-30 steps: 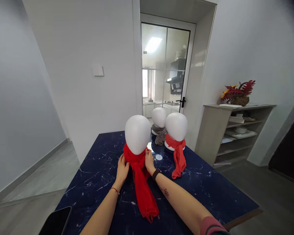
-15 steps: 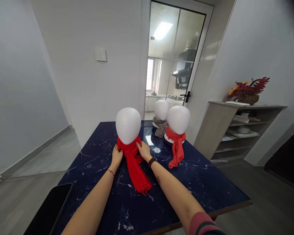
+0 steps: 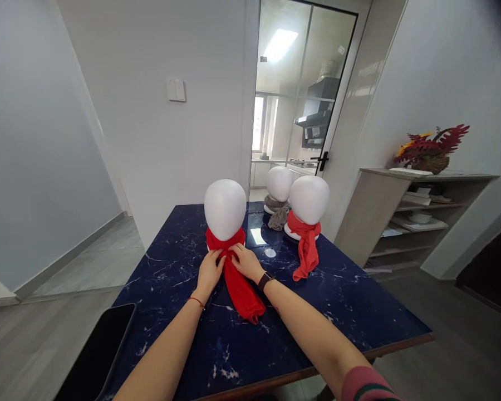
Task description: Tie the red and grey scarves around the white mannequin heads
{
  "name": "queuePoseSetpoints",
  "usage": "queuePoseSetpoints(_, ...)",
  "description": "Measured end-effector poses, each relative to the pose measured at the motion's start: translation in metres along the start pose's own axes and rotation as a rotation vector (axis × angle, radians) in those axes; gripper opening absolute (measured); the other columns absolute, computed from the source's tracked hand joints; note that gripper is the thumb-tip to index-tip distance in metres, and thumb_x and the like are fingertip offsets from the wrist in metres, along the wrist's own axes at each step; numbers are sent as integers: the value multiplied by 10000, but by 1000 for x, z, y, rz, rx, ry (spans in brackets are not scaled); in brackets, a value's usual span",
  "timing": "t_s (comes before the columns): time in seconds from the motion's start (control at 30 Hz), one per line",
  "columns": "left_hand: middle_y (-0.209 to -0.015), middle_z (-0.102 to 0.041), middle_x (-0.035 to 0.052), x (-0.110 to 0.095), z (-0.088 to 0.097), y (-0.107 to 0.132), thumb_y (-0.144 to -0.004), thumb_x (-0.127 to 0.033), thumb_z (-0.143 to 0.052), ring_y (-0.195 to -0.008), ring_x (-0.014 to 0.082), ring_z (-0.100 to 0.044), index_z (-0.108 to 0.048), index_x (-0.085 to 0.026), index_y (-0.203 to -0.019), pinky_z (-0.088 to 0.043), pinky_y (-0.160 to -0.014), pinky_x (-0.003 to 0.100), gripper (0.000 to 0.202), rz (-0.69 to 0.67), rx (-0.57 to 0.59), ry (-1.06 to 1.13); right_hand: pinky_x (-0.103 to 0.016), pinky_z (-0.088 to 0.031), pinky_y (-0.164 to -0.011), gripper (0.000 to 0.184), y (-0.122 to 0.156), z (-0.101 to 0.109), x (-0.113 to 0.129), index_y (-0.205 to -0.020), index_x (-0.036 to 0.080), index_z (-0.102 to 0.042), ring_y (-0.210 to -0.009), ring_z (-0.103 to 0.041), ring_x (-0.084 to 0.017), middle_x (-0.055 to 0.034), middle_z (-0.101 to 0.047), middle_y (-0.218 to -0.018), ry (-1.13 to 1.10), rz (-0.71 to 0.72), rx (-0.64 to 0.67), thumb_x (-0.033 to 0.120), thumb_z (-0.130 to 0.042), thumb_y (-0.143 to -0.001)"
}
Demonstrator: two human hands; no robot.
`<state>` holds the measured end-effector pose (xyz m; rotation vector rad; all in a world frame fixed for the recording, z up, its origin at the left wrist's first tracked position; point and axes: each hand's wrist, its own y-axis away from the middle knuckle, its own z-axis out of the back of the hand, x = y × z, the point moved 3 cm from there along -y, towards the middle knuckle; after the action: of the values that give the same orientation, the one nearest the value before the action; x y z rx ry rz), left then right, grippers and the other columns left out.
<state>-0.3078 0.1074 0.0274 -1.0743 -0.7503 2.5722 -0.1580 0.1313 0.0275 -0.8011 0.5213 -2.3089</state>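
Observation:
A bright red scarf (image 3: 242, 294) wraps the neck of a white mannequin head (image 3: 225, 209), and its tail lies forward on the table. At the front of the wrap, my left hand (image 3: 211, 271) pinches the fabric from the left. My right hand (image 3: 247, 262), with a dark band at the wrist, grips the scarf from the right, close to the left hand. Both sets of fingers are closed on the cloth just below the head, and the fingertips partly cover the gathered part.
A second white head (image 3: 309, 199) wears a coral scarf (image 3: 307, 253); behind it another head (image 3: 279, 184) has a grey scarf (image 3: 278, 217). They stand on the dark blue marbled table (image 3: 338, 312). A black phone-like slab (image 3: 98, 351) is at lower left. A shelf unit (image 3: 371, 217) stands right.
My hands have come from the sides of the neck wrap to its front middle, closer together. The view has shifted slightly, and the scarf's tail still hangs forward.

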Motion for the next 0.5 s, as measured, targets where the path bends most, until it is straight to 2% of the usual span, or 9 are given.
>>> queuePoseSetpoints(0.1, -1004, -633, 83, 7, -4, 1, -853, -286, -499, -947, 218, -594, -644, -194, -1018, -455, -909, 367, 238, 22, 31, -10, -261, -451, -777, 238, 1, -8, -1, -1101, 210, -567, -879, -590, -155, -53, -583, -1023, 42, -10, 73, 205, -487, -877)
queuePoseSetpoints(0.2, -950, -593, 71, 7, -4, 2, -789, -216, -546, -875, 209, -586, -652, -198, -912, -463, -859, 351, 162, 45, 39, -2, -254, -448, -739, 210, 2, -11, -3, -1076, 211, -580, -859, -586, -157, -50, -574, -1000, 94, 16, 111, 245, -528, -875)
queuePoseSetpoints(0.37, -857, -514, 31, 6, -2, 3, -630, -93, -566, -693, 161, -532, -543, -197, -670, -457, -699, 300, 114, 143, -30, 32, -249, -434, -714, 187, 1, -11, -4, -970, 201, -616, -799, -562, -145, -35, -563, -916, 91, 1, 73, 348, -564, -867)
queuePoseSetpoints(0.5, -662, -478, -12, 17, 2, 2, -645, -147, -545, -610, 148, -494, -424, -211, -553, -428, -630, 279, 165, 267, -134, 72, -252, -423, -716, 292, 0, -6, -5, -872, 194, -625, -766, -547, -141, -30, -564, -857, 34, -61, -10, 466, -519, -877)
